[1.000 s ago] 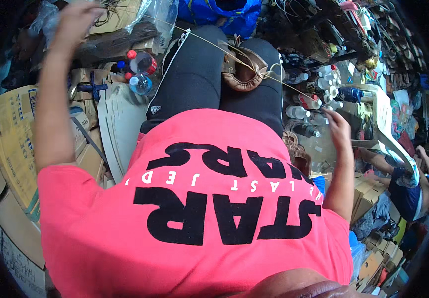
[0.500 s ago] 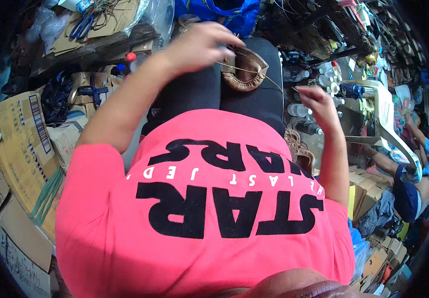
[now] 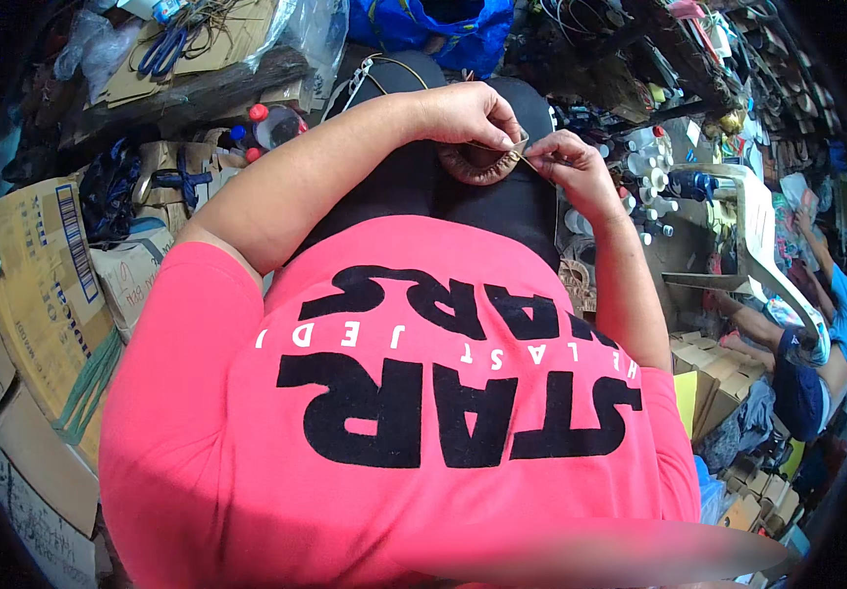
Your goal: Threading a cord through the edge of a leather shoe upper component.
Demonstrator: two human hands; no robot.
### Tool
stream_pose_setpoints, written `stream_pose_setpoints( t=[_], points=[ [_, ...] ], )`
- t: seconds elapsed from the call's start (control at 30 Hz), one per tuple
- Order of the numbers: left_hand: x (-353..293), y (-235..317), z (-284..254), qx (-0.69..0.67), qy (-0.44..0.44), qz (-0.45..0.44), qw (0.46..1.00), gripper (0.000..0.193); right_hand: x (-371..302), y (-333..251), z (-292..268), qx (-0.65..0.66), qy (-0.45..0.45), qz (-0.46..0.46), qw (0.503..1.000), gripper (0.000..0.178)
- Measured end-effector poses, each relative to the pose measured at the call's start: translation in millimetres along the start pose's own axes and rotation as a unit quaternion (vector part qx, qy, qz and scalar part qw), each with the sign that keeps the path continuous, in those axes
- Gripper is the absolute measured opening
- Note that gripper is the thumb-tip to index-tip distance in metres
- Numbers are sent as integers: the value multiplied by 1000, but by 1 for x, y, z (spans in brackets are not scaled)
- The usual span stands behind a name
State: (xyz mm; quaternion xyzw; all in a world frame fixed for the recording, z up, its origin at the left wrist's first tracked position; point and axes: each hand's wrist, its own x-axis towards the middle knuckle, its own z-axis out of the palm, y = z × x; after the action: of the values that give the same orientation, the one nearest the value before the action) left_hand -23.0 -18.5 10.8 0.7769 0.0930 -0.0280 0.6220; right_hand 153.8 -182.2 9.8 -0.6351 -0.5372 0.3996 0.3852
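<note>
A brown leather shoe upper (image 3: 479, 169) with a gathered, puckered rim rests on my dark-trousered lap. My left hand (image 3: 480, 116) is closed in a pinch on the upper's edge and covers part of it. Just right of it, my right hand (image 3: 573, 169) pinches a thin tan thread (image 3: 520, 155) close against the leather; whether a needle is in those fingers is too small to tell. Another length of thread (image 3: 374, 61) loops out behind my left wrist, over my knee.
A blue bag (image 3: 433, 34) stands beyond my knees. Cardboard boxes (image 3: 41, 265) pile up at left. Plastic bottles (image 3: 649, 167) and a white plastic chair (image 3: 757, 226) are at right, with more brown leather uppers (image 3: 578, 280) beside my hip. Another person (image 3: 821, 363) sits at far right.
Both hands have come together at the shoe upper. My left hand moved right and down onto its edge; my right hand moved left and up to it. The thread now loops at left.
</note>
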Motion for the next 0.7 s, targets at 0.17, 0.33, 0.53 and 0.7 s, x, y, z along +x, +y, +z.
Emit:
stream_pose_setpoints(
  t=[0.17,0.33,0.53,0.7],
  points=[
    [0,-7,-2,-33,-34,18,999,26,-13,-3,12,-33,38,-38,998,17],
    [0,-6,-4,34,-67,17,997,29,-22,-32,19,-132,56,-23,989,18],
    [-3,-2,-5,83,-91,16,992,31,-5,-72,14,-431,-61,-109,893,20],
    [6,3,-3,95,-30,27,995,28,15,-60,11,-352,-108,-75,927,10]
  ],
)
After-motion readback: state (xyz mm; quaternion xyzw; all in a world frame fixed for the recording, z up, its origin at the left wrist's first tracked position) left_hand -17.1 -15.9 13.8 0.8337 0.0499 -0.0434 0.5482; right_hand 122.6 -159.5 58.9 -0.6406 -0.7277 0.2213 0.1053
